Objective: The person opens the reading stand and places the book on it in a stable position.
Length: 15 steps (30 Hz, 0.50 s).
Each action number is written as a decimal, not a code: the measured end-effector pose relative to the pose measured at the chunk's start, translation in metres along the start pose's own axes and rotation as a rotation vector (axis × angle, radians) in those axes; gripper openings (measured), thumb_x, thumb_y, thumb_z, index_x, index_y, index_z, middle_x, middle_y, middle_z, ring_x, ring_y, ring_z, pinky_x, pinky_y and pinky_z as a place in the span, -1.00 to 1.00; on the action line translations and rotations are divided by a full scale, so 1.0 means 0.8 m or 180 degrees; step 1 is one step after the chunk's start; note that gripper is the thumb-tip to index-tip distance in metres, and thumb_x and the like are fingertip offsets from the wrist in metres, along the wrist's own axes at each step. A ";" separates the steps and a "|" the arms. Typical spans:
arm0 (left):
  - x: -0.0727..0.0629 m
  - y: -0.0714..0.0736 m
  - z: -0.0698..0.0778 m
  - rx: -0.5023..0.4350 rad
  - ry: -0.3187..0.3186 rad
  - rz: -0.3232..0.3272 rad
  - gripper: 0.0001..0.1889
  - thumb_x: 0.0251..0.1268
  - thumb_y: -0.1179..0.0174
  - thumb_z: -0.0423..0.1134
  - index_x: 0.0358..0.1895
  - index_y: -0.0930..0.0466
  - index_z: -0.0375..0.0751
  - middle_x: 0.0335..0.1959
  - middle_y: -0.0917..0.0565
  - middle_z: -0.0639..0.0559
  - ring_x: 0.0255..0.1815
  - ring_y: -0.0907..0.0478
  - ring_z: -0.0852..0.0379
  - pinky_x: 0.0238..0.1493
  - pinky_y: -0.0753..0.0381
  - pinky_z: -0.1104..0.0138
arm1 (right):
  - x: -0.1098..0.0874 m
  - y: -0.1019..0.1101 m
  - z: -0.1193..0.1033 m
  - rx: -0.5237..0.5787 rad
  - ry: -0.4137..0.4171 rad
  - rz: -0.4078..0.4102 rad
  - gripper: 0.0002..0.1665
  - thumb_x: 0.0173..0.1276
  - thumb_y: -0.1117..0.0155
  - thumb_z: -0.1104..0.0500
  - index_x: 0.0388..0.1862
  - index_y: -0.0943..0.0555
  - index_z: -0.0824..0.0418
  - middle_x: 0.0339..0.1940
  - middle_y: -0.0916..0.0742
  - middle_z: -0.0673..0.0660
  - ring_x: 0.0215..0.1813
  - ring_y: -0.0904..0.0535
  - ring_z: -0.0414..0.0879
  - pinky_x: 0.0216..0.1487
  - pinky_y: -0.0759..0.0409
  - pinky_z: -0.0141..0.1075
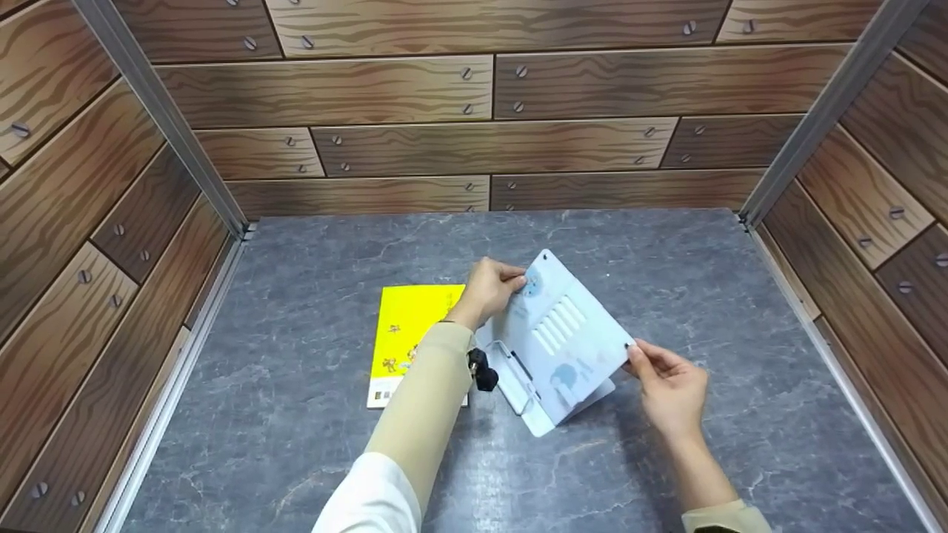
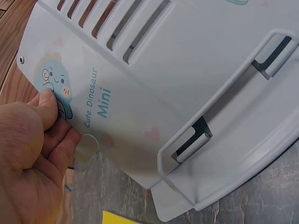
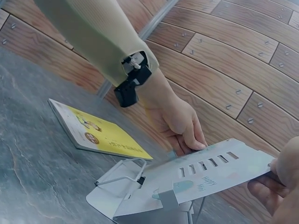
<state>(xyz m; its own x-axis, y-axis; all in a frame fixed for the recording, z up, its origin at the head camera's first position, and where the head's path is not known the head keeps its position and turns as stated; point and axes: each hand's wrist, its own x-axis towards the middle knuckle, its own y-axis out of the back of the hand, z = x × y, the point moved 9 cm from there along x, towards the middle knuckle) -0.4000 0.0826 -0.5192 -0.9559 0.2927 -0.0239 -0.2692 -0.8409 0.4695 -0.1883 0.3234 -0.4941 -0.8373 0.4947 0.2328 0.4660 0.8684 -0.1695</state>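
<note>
The left sleeve, tan with a white upper part, lies nearest the camera and slants from the bottom edge of the frame towards the centre, where the left hand angles right; the right hand reaches up from the lower right. Between them, just right of centre, a pale stand is tilted above the grey marbled surface; whether its lower edge touches down is hard to tell. It bears a row of slots, blue dinosaur prints and a wire holder along its ledge. A yellow book lies left of centre, partly behind the sleeve. Both hands pinch the panel's edges, thumbs in front, fingers curled behind: the left at the upper-left side, the right at the right-hand corner.
</note>
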 end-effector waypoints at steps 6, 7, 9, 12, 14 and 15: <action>-0.002 0.003 -0.002 -0.0029 -0.0001 0.0017 -0.76 0.57 -0.28 -0.25 0.15 -0.81 -0.14 0.04 -0.81 0.04 0.12 -0.71 0.17 0.08 -0.71 0.38 | 0.008 0.003 0.002 -0.0031 -0.0040 0.0008 -0.77 0.38 -0.31 0.61 -0.02 -0.61 0.79 -0.31 -0.83 0.23 -0.35 -0.82 -0.11 -0.17 -0.79 -0.29; -0.003 0.003 -0.002 -0.0016 0.0000 0.0024 -0.76 0.57 -0.28 -0.25 0.15 -0.81 -0.14 0.04 -0.81 0.04 0.12 -0.71 0.17 0.08 -0.71 0.38 | 0.009 0.003 0.003 -0.0034 -0.0046 0.0006 -0.76 0.39 -0.31 0.61 -0.02 -0.61 0.78 -0.31 -0.83 0.23 -0.34 -0.82 -0.11 -0.17 -0.79 -0.29; -0.004 0.005 -0.003 0.0027 -0.0005 0.0034 -0.76 0.57 -0.28 -0.24 0.14 -0.82 -0.14 0.04 -0.81 0.04 0.12 -0.71 0.17 0.07 -0.71 0.38 | 0.012 0.004 0.004 -0.0068 -0.0034 0.0001 -0.77 0.39 -0.32 0.60 -0.03 -0.62 0.77 -0.30 -0.83 0.23 -0.34 -0.82 -0.11 -0.17 -0.79 -0.28; -0.005 0.006 -0.003 0.0081 -0.0034 0.0043 -0.76 0.56 -0.29 -0.24 0.13 -0.82 -0.16 0.03 -0.81 0.03 0.12 -0.71 0.16 0.07 -0.72 0.37 | 0.016 0.006 0.005 -0.0091 -0.0029 0.0007 -0.77 0.39 -0.32 0.60 -0.03 -0.62 0.77 -0.30 -0.83 0.22 -0.35 -0.82 -0.11 -0.17 -0.79 -0.27; -0.005 0.007 -0.003 0.0106 -0.0071 0.0042 -0.77 0.55 -0.30 -0.25 0.12 -0.82 -0.19 0.03 -0.81 0.01 0.13 -0.72 0.14 0.08 -0.72 0.37 | 0.019 0.007 0.004 -0.0132 -0.0010 0.0012 -0.77 0.39 -0.32 0.60 -0.03 -0.62 0.77 -0.31 -0.83 0.22 -0.36 -0.82 -0.13 -0.18 -0.79 -0.29; -0.005 0.007 -0.002 0.0102 -0.0086 0.0043 -0.77 0.55 -0.30 -0.25 0.12 -0.82 -0.20 0.03 -0.82 0.00 0.13 -0.72 0.13 0.09 -0.72 0.37 | 0.021 0.008 0.004 -0.0144 -0.0012 0.0014 -0.77 0.39 -0.32 0.59 -0.03 -0.62 0.77 -0.31 -0.83 0.22 -0.35 -0.82 -0.14 -0.18 -0.79 -0.30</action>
<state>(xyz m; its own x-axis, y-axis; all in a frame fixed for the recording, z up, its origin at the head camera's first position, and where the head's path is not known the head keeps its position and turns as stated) -0.3983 0.0757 -0.5180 -0.9558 0.2939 0.0062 -0.2520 -0.8299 0.4977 -0.2001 0.3370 -0.4946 -0.8362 0.4986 0.2284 0.4821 0.8668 -0.1272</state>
